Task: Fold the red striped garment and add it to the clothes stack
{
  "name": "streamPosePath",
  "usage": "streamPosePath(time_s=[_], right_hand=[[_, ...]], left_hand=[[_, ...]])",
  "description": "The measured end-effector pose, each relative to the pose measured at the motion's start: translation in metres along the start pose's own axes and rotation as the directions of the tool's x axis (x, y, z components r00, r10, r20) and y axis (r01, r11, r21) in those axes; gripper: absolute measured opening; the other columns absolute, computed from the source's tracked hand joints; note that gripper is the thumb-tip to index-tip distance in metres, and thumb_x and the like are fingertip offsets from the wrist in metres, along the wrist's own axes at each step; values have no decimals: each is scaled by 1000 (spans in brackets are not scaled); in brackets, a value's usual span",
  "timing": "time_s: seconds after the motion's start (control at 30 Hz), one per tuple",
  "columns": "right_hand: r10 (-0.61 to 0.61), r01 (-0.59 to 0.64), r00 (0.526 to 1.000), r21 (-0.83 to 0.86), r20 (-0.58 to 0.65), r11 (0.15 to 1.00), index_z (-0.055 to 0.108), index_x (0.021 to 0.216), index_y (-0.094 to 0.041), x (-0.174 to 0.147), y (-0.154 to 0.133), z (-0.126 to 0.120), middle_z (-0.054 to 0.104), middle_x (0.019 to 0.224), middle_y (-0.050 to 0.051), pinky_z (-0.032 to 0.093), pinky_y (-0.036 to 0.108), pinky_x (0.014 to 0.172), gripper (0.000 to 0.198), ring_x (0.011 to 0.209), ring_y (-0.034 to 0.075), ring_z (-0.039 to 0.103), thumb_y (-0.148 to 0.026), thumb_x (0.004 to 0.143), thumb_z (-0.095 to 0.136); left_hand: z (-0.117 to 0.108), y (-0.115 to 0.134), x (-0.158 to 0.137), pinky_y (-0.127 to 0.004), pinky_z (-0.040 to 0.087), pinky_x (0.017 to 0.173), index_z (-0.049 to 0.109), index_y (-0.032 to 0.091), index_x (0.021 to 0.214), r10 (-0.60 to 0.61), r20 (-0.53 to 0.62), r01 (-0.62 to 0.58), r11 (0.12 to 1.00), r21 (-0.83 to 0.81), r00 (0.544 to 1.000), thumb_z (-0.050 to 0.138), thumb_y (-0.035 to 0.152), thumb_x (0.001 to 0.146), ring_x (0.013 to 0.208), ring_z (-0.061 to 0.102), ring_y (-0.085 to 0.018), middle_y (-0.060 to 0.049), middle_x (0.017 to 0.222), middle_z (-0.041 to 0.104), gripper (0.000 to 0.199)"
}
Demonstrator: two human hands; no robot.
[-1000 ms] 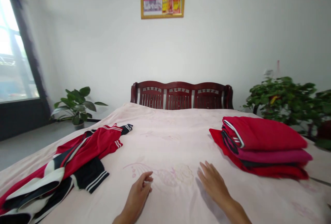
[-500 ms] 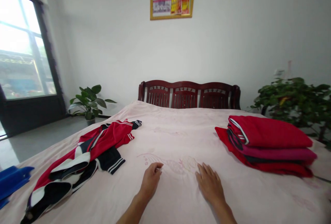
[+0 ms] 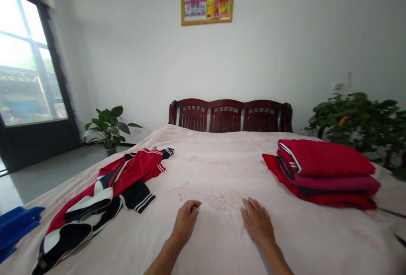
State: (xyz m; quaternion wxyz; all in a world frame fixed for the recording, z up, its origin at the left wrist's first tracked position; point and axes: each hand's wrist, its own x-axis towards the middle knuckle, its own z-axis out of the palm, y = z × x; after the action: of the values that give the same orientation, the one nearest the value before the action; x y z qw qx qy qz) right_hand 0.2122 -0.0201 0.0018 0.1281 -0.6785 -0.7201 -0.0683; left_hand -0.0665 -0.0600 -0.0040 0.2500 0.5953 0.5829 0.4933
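My left hand rests on the pale pink bedsheet with its fingers loosely curled and nothing in it. My right hand lies flat on the sheet beside it, fingers spread, also holding nothing. To the left of both hands a red, black and white jacket lies crumpled and unfolded. To the right, a stack of folded red and magenta garments sits on the bed, apart from my right hand.
A dark wooden headboard stands at the far end against the white wall. Potted plants stand at the left and right. A blue object shows at the left edge. A large window fills the left wall.
The view has swung to the right and then settled. My hands have drawn slightly closer together on the sheet; the left hand has moved a little forward. The clothes have not moved.
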Motion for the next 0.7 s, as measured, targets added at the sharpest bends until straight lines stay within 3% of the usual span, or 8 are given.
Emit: streamPosePath(time_s=[0.37,0.53,0.63,0.7], right_hand=[[-9,10,999,41,-38,999,60,136,-16,1,3,4,54,147,12,31,46,116,48,138,28,46,-31,98,35],[-5,7,999,48,-38,999,60,136,-17,1,5,4,55,147,11,30,45,116,48,138,27,46,-31,98,35],[-12,14,999,46,-47,999,61,135,-17,1,5,4,56,145,11,31,44,115,47,137,27,47,-31,98,35],[-12,14,998,45,-54,999,61,135,-16,1,5,4,56,145,11,31,44,115,48,136,27,47,-31,98,35]], left_hand=[[0,0,0,-33,50,90,72,19,98,18,13,-18,1000,6,1000,50,19,79,97,67,-21,-5,100,74,29],[1,-12,5,-36,50,95,69,16,109,14,-94,-11,999,31,995,48,17,83,102,67,-21,-8,108,73,33],[-20,-23,15,-39,47,103,66,16,118,114,-172,-74,972,221,978,49,11,81,112,63,-22,-10,117,70,42],[-47,-31,24,-41,40,109,64,17,125,182,-214,-66,887,457,960,49,10,80,123,56,-25,-11,127,65,47]])
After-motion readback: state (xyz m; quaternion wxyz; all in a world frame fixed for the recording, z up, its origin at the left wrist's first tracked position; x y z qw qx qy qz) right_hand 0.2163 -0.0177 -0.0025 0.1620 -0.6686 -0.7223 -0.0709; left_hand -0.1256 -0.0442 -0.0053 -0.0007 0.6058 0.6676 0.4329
